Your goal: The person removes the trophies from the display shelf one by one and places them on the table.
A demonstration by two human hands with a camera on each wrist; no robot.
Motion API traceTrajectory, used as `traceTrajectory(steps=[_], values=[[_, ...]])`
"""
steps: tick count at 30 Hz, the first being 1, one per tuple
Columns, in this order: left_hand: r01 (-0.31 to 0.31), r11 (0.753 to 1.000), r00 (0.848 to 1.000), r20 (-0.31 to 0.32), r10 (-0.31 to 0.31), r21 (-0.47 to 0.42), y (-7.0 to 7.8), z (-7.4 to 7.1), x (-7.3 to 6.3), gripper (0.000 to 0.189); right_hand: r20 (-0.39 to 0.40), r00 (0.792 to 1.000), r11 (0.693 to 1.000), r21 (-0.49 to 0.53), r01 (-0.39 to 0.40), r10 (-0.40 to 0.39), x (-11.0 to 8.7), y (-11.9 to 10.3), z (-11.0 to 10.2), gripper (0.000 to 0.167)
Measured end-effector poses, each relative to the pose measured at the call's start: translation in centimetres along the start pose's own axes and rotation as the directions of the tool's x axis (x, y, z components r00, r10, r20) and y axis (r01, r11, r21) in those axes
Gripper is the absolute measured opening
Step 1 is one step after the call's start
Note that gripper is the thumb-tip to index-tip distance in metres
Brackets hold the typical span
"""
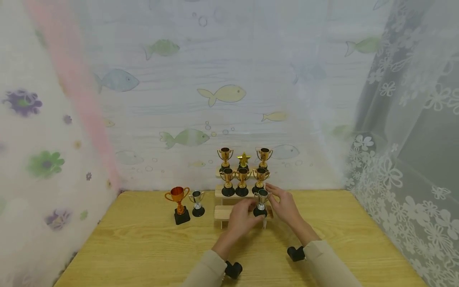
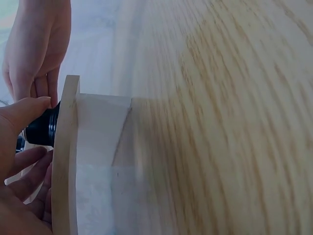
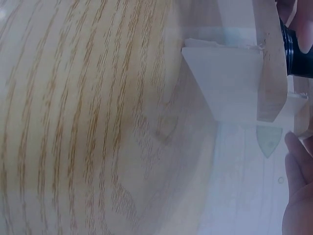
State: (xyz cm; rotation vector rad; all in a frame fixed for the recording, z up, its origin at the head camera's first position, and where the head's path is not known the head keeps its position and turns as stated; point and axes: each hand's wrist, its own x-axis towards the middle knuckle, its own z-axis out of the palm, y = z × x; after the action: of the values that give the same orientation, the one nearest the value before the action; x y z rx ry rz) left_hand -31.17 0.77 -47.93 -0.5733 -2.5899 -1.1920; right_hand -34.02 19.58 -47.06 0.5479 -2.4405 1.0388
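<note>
A small silver trophy cup (image 1: 261, 196) stands at the right end of the lowest step of a wooden tiered stand (image 1: 222, 213). My left hand (image 1: 241, 220) grips its black base (image 2: 43, 128) from the left, thumb in front. On the other side, my right hand (image 1: 285, 206) is beside the cup, fingers extended along the right edge of the stand. In the right wrist view, the right hand's fingers (image 3: 297, 166) lie apart from the black base (image 3: 297, 53), which a left fingertip touches.
Three gold cups (image 1: 242, 177) line the middle step. On the top step, a gold star trophy (image 1: 244, 160) stands between two gold cups. To the left on the wood-grain table (image 1: 143, 239) are an orange-bronze trophy (image 1: 178, 199) and another silver cup (image 1: 197, 201). A fish-patterned curtain (image 1: 229, 119) hangs behind.
</note>
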Motion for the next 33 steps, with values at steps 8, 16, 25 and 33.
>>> traceTrajectory(steps=[8, 16, 25, 33], values=[[-0.016, 0.999, 0.998, -0.057, 0.018, 0.047, -0.1, 0.7, 0.1, 0.038, 0.008, 1.000, 1.000, 0.008, -0.018, 0.018, 0.0, 0.2, 0.0, 0.036], [-0.013, 0.995, 0.994, -0.107, 0.024, 0.099, 0.0, 1.0, 0.1, 0.037, -0.007, 1.000, 1.000, 0.004, -0.010, 0.010, 0.0, 0.0, 0.0, 0.035], [-0.031, 0.996, 0.990, -0.134, 0.043, 0.089, 0.1, 1.0, 0.0, 0.031, 0.013, 1.000, 1.000, 0.010, -0.019, 0.018, 0.0, -0.1, 0.0, 0.035], [-0.072, 0.997, 0.994, -0.085, 0.069, -0.034, 0.0, 0.2, 0.0, 0.025, 0.019, 1.000, 1.000, 0.014, -0.023, 0.023, 0.0, -0.2, -0.1, 0.036]])
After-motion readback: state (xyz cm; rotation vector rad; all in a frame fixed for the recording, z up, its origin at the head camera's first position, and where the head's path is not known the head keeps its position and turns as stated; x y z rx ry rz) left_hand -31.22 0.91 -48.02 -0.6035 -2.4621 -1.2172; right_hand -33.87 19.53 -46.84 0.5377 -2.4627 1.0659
